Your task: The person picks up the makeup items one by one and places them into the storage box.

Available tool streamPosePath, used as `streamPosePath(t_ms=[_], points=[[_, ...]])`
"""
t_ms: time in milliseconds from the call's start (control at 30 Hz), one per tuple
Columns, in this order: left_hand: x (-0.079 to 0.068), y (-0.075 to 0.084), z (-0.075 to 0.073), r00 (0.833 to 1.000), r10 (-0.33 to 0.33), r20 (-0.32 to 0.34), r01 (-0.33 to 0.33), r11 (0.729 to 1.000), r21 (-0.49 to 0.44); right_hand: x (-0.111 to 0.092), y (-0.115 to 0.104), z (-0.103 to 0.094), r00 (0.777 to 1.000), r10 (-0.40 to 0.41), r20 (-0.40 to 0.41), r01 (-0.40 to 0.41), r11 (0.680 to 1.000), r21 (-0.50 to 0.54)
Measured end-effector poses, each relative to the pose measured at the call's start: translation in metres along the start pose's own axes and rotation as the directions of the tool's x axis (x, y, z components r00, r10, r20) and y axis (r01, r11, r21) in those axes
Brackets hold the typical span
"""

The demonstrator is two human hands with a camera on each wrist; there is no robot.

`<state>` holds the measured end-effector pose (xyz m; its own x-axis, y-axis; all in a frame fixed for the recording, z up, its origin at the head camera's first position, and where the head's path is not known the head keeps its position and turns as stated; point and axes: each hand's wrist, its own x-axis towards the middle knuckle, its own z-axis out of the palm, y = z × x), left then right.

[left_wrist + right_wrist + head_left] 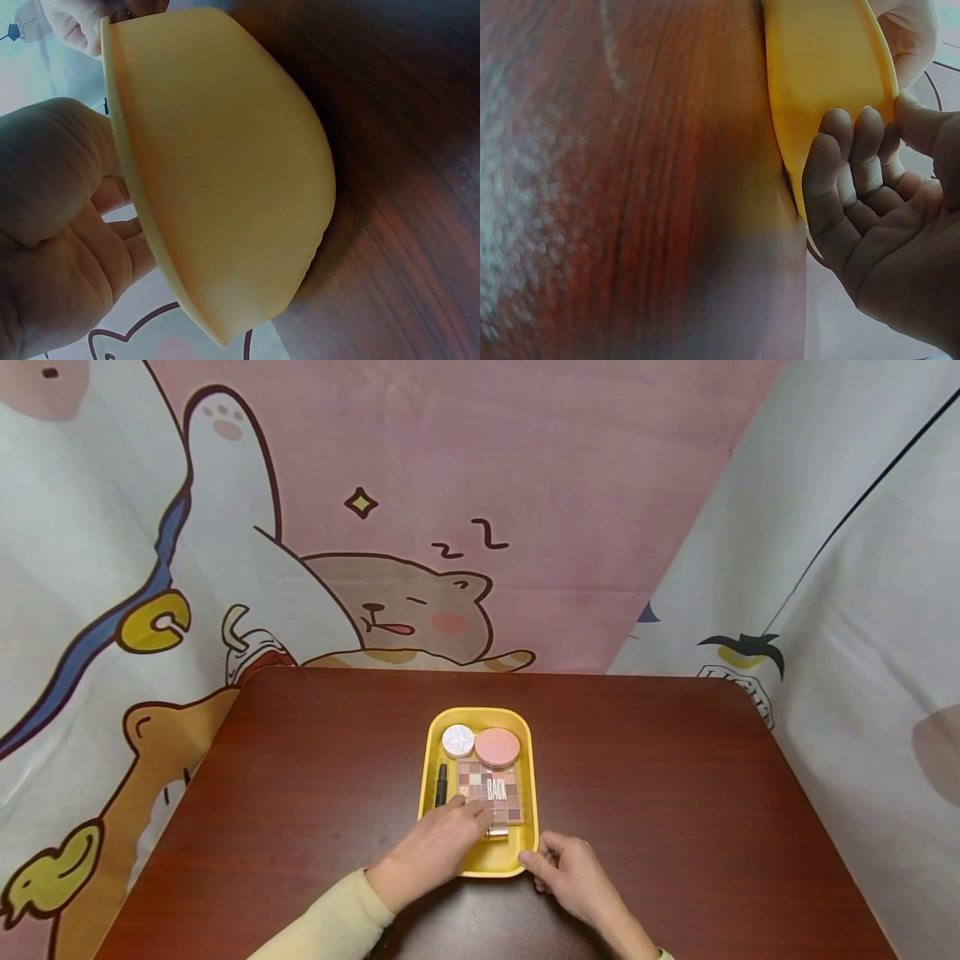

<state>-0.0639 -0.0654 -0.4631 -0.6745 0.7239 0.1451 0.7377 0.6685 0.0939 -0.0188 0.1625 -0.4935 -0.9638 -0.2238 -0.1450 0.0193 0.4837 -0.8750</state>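
A yellow tray (498, 864) stands on the table. My left hand (438, 839) reaches over its near left rim, fingers down inside it. At those fingertips, a small clear-and-gold item (497, 831) pokes out; the tray wall hides the fingertips in the left wrist view, so I cannot tell whether they grip it. Beside them lies a palette (506, 802) of brown and pink squares, marked BACK. My right hand (573, 872) pinches the tray's near right corner, thumb (919, 124) on the rim and fingers (825, 165) against the outer wall.
Within the tray are a black pen-shaped stick (442, 785) along the left side, a round white case (458, 741) and a round pink compact (497, 747) at the far end. The brown table (660, 793) ends at a cartoon-printed cloth (585, 510) behind.
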Motion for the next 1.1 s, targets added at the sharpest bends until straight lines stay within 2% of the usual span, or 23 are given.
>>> streamPosePath(t_ms=[233,567,867,1100], points=[[0.0014,0.0006,0.0032,1.0,0.001,0.011,-0.001,1.0,-0.002,0.0002,0.001,0.0009,1.0,-0.003,-0.008,0.003,1.0,-0.005],[0.0049,-0.0007,0.0073,0.998,-0.01,0.063,0.012,1.0,-0.018,0.0003,-0.0001,0.0003,1.0,0.004,-0.001,-0.004,1.0,0.0],[0.0074,-0.0024,0.0076,0.997,-0.017,0.08,0.022,0.998,-0.064,0.0002,-0.0011,-0.0006,1.0,0.008,0.003,-0.008,1.0,-0.006],[0.009,-0.003,0.0104,0.997,-0.007,0.076,0.01,0.999,-0.038,0.0001,-0.0014,0.0001,1.0,0.011,0.002,-0.011,1.0,-0.007]])
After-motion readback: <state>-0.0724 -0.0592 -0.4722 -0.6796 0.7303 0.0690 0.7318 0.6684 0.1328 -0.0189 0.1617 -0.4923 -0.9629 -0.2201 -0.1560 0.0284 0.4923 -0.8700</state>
